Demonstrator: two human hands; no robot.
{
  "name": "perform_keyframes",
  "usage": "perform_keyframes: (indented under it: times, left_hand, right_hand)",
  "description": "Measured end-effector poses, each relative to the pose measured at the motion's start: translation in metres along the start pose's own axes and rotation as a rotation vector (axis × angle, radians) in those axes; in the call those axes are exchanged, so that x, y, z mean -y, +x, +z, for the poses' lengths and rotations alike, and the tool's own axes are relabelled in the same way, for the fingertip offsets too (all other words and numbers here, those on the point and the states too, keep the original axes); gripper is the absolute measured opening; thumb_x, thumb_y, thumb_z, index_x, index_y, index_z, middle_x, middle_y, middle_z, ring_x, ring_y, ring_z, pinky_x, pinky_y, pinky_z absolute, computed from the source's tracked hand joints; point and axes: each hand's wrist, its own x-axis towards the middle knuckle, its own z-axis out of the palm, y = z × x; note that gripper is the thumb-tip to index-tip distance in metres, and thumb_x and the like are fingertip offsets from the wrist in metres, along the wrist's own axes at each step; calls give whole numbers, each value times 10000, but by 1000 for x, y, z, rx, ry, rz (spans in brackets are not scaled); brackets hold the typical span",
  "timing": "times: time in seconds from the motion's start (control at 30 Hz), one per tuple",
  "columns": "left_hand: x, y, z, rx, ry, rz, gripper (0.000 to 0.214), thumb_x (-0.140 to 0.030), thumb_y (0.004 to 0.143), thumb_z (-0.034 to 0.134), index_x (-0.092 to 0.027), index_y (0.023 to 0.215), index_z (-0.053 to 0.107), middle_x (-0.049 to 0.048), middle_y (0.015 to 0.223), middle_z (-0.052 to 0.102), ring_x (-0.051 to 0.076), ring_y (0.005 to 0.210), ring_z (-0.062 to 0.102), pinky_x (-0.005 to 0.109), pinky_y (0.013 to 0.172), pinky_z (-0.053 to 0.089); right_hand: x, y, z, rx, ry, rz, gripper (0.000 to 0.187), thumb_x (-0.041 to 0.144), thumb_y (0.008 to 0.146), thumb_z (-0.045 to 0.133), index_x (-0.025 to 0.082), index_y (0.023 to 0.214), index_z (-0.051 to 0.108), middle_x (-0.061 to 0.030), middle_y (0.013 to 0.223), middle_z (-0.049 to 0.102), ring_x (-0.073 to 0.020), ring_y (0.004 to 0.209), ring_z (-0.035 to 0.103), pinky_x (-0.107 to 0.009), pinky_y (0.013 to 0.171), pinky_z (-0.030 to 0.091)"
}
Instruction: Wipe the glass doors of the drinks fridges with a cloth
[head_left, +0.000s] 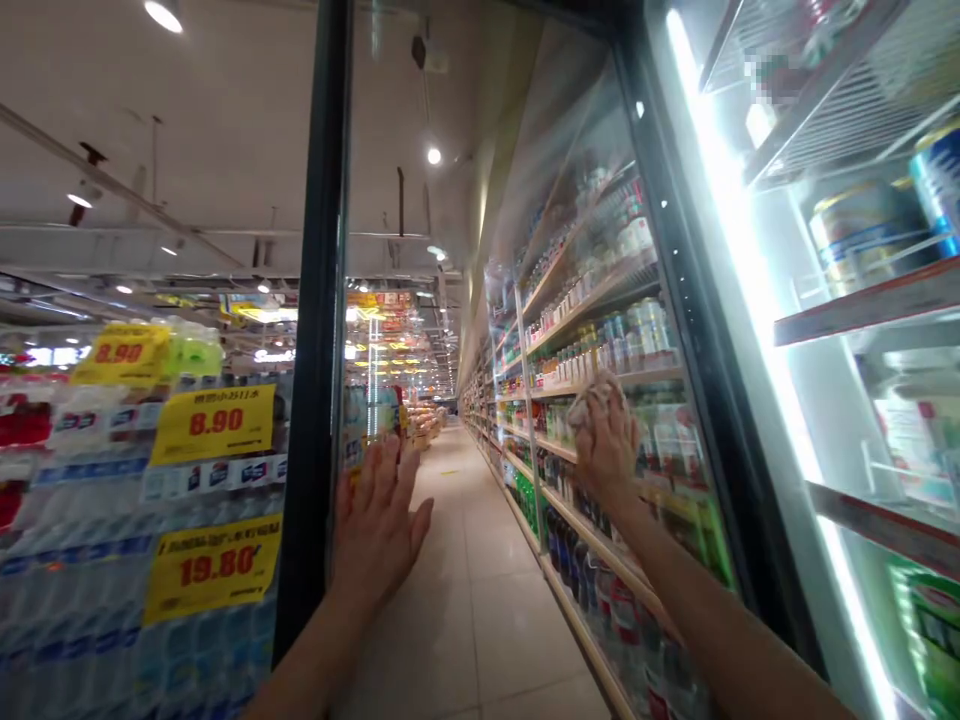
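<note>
A glass door with a black frame stands swung open before me. My left hand lies flat near the door's left frame, its fingers spread and holding nothing. My right hand presses a pale, crumpled cloth against the glass farther right, with its fingers over the cloth. Bottles and cans on shelves show in the glass around the right hand; whether they are seen through it or mirrored I cannot tell.
On the right is a lit cooler with wire shelves, cans and a bright light strip. Stacked bottled drinks with yellow price signs stand at left. A tiled aisle floor shows beyond the glass.
</note>
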Motion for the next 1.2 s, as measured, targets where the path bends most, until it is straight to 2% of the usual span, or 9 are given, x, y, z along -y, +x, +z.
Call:
perform_keyframes:
  times: [0.23, 0.43, 0.63, 0.7, 0.83, 0.9, 1.0, 1.07, 1.2]
  left_hand:
    - [-25, 31, 9, -13, -72, 28, 504, -358, 869, 438, -154, 1329, 419, 144, 1423, 373, 281, 1366, 239, 495, 1115, 112]
    - [-27, 32, 17, 9, -52, 28, 520, -352, 875, 423, -158, 1356, 384, 122, 1441, 344, 276, 1369, 232, 486, 1118, 108]
    - [-25, 30, 16, 6, -3, 40, 535, -314, 868, 440, -168, 1375, 353, 118, 1449, 330, 270, 1371, 228, 488, 1113, 128]
    - [-26, 30, 15, 4, 6, 40, 540, -318, 867, 441, -170, 1378, 349, 119, 1448, 331, 277, 1368, 235, 495, 1111, 129]
    - [-27, 29, 16, 2, 10, 35, 552, -311, 863, 441, -174, 1386, 334, 118, 1451, 323, 285, 1366, 237, 506, 1106, 133]
    - [-26, 29, 17, 4, 6, 29, 550, -309, 863, 439, -181, 1387, 333, 113, 1453, 321, 278, 1368, 234, 499, 1107, 137]
    - [-26, 28, 18, 15, -10, 13, 542, -326, 869, 435, -188, 1384, 337, 105, 1449, 332, 264, 1368, 240, 486, 1110, 141]
    - [-27, 28, 17, 29, -22, 1, 544, -336, 871, 439, -193, 1385, 335, 101, 1448, 336, 260, 1366, 245, 480, 1112, 144]
    - [-30, 28, 13, 41, -62, -19, 561, -326, 868, 451, -206, 1397, 310, 98, 1449, 333, 264, 1364, 250, 493, 1115, 131]
  right_hand:
    - [18, -1, -1, 158, 91, -423, 431, 225, 820, 433, 230, 1243, 517, -86, 1423, 395, -248, 1364, 254, -485, 1096, 193]
    - [-16, 20, 4, -1, -53, 114, 486, 254, 867, 345, 190, 1344, 414, -146, 1439, 351, -290, 1335, 296, -532, 1026, 280]
    - [-12, 2, -5, 213, 83, -448, 414, 246, 831, 440, 241, 1235, 528, -79, 1418, 401, -252, 1356, 269, -478, 1082, 231]
    - [-34, 4, -8, 162, 54, -319, 418, 232, 834, 417, 225, 1237, 527, -92, 1391, 434, -250, 1336, 308, -484, 1071, 252]
    - [-64, 2, -6, -44, -65, 202, 481, 243, 855, 350, 181, 1324, 435, -148, 1420, 378, -300, 1321, 321, -553, 1003, 316]
    - [-47, -13, -5, -11, -46, 133, 488, 237, 853, 362, 195, 1337, 417, -143, 1450, 328, -300, 1344, 281, -554, 1015, 302]
    - [-6, -38, -8, 159, 92, -304, 469, 208, 811, 429, 240, 1276, 479, -90, 1446, 351, -280, 1366, 244, -531, 1068, 244]
    - [6, -45, -12, 210, 156, -459, 445, 202, 786, 459, 257, 1223, 523, -61, 1422, 392, -274, 1365, 250, -525, 1083, 223]
    - [-27, -46, -18, 58, 22, -51, 444, 216, 831, 409, 190, 1268, 483, -133, 1407, 398, -291, 1343, 292, -546, 1045, 277]
